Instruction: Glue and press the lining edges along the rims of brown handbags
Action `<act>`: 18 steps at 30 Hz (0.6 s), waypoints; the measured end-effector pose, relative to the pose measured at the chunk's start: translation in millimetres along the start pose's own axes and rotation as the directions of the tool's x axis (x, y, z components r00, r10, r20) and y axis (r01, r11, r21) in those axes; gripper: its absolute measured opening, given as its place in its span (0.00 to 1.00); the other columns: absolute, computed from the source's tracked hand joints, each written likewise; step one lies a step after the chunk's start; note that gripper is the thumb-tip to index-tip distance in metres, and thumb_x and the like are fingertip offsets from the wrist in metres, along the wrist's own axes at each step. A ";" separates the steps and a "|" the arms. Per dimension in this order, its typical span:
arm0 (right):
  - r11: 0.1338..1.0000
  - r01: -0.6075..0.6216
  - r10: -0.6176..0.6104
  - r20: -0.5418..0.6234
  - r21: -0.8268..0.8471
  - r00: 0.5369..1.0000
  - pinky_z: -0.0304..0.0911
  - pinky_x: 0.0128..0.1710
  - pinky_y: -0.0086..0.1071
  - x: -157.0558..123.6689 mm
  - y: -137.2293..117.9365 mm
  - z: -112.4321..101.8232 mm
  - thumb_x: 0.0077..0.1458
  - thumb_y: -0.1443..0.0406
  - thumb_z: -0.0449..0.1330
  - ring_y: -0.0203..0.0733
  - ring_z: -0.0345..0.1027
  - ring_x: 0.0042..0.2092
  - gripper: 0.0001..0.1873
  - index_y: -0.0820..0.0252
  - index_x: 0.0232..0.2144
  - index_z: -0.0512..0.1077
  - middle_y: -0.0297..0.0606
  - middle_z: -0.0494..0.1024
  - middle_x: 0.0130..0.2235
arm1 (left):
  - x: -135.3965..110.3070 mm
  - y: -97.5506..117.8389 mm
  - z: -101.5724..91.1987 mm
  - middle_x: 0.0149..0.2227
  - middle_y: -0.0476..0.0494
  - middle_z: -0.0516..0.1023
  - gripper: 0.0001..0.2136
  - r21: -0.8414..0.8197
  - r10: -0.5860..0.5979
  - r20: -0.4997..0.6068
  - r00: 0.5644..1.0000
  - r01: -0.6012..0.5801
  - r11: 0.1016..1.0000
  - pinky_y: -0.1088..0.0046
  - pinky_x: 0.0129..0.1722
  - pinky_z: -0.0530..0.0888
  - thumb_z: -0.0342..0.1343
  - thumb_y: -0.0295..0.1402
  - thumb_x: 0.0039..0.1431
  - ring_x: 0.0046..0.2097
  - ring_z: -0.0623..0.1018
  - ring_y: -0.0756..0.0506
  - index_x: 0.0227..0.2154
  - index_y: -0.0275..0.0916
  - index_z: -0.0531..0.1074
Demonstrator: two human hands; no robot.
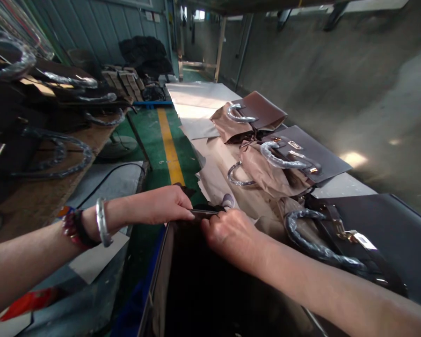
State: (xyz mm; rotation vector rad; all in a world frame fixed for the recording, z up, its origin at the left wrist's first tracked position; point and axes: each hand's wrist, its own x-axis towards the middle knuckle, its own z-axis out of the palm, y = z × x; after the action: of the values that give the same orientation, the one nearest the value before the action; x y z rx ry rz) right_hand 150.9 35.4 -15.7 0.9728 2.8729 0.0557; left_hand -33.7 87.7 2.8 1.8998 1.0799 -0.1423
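My left hand and my right hand meet at the far rim of a dark open bag right below me. Both hands are closed in a pinch on the bag's top edge, fingertips almost touching. A silver bangle and dark bracelets sit on my left wrist. A small wrapped end shows just beyond my right hand. The bag's inside is black and I cannot see into it.
Brown handbags with plastic-wrapped handles lie along the paper-covered table to the right; a dark one is nearest. More wrapped handles and dark bags crowd the bench on the left. A green floor aisle with a yellow line runs between.
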 end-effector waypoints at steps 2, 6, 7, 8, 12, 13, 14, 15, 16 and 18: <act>1.000 0.013 -0.013 0.013 -0.007 1.000 0.56 0.19 0.32 7.2 -0.9 8.2 0.55 0.75 0.52 0.43 0.70 0.25 0.08 0.65 0.30 0.71 0.42 0.77 0.26 | -2.2 -1.0 0.9 0.17 0.51 0.59 0.14 -0.017 -0.016 -0.012 1.000 0.015 1.000 0.78 0.20 0.56 0.48 0.40 0.47 0.22 0.60 0.52 0.17 0.34 0.68; 1.000 0.021 -0.021 0.015 -0.001 1.000 0.58 0.20 0.31 10.5 -1.6 12.1 0.55 0.76 0.51 0.43 0.71 0.26 0.09 0.64 0.31 0.71 0.42 0.77 0.26 | -2.9 -8.4 1.3 0.17 0.51 0.61 0.13 -0.051 -0.022 -0.027 0.999 0.021 0.999 0.77 0.21 0.57 0.48 0.39 0.46 0.22 0.62 0.51 0.19 0.34 0.69; 1.000 0.018 -0.019 0.030 0.012 0.999 0.58 0.20 0.32 10.7 -2.0 11.9 0.55 0.76 0.50 0.44 0.71 0.27 0.10 0.64 0.32 0.71 0.43 0.77 0.27 | -2.3 -10.7 1.5 0.17 0.51 0.61 0.13 -0.053 -0.011 -0.030 0.999 0.010 0.999 0.77 0.21 0.58 0.48 0.39 0.46 0.22 0.62 0.51 0.19 0.34 0.70; 1.000 0.013 -0.015 0.049 0.027 0.999 0.59 0.21 0.32 11.1 -2.5 11.9 0.55 0.76 0.50 0.44 0.72 0.28 0.10 0.65 0.33 0.71 0.43 0.77 0.27 | -1.6 -12.8 1.9 0.17 0.51 0.60 0.13 -0.055 0.000 -0.033 0.999 -0.001 0.998 0.77 0.21 0.57 0.49 0.39 0.46 0.21 0.62 0.51 0.18 0.34 0.69; 0.997 -0.030 0.023 0.110 0.064 0.994 0.60 0.25 0.31 12.4 -4.4 11.6 0.56 0.76 0.49 0.43 0.72 0.30 0.11 0.66 0.34 0.71 0.45 0.77 0.28 | 1.4 -18.7 4.7 0.15 0.52 0.57 0.12 -0.067 0.024 -0.042 0.999 -0.027 0.997 0.77 0.19 0.54 0.49 0.39 0.46 0.20 0.59 0.52 0.15 0.36 0.66; 0.997 -0.047 0.041 0.107 0.059 0.993 0.61 0.26 0.30 11.3 -4.4 10.3 0.57 0.76 0.49 0.42 0.72 0.31 0.11 0.65 0.34 0.71 0.44 0.78 0.29 | 1.8 -19.5 5.2 0.15 0.53 0.57 0.12 -0.075 0.023 -0.041 0.999 -0.026 0.997 0.76 0.19 0.53 0.49 0.39 0.46 0.19 0.59 0.52 0.15 0.36 0.65; 0.996 -0.063 0.056 0.106 0.068 0.993 0.61 0.27 0.30 9.4 -4.2 8.0 0.57 0.74 0.50 0.42 0.72 0.31 0.10 0.65 0.35 0.71 0.43 0.78 0.30 | 1.8 -20.1 5.3 0.15 0.53 0.56 0.13 -0.081 0.023 -0.042 0.999 -0.026 0.996 0.76 0.19 0.53 0.49 0.39 0.46 0.19 0.58 0.52 0.14 0.36 0.64; 0.991 -0.074 0.061 0.117 0.108 0.991 0.61 0.27 0.29 6.4 -3.5 4.9 0.58 0.71 0.52 0.41 0.72 0.32 0.08 0.64 0.35 0.71 0.42 0.78 0.31 | 1.4 -20.5 5.2 0.15 0.53 0.56 0.13 -0.085 0.028 -0.043 0.999 -0.032 0.996 0.77 0.19 0.52 0.49 0.39 0.46 0.19 0.58 0.52 0.14 0.36 0.63; 0.978 -0.085 0.059 0.135 0.191 0.989 0.60 0.27 0.28 2.6 -2.2 1.1 0.58 0.68 0.54 0.40 0.72 0.31 0.07 0.63 0.34 0.72 0.40 0.78 0.31 | 0.6 -20.8 4.6 0.15 0.53 0.56 0.13 -0.091 0.033 -0.045 0.998 -0.037 0.995 0.77 0.19 0.52 0.49 0.39 0.46 0.20 0.58 0.52 0.14 0.36 0.62; 0.881 -0.144 0.088 0.144 0.451 0.986 0.58 0.25 0.25 -5.9 2.7 -7.0 0.58 0.61 0.55 0.36 0.71 0.28 0.10 0.61 0.30 0.72 0.35 0.78 0.27 | -2.0 -21.0 3.0 0.16 0.52 0.56 0.14 -0.109 0.047 -0.039 0.998 -0.051 0.993 0.77 0.19 0.53 0.49 0.40 0.47 0.20 0.58 0.52 0.14 0.36 0.63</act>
State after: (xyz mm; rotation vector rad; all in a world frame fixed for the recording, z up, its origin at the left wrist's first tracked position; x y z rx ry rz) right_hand 156.4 33.9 -8.0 1.1714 2.7625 -0.6833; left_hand -49.4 88.3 -11.7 1.8340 1.0432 -0.0199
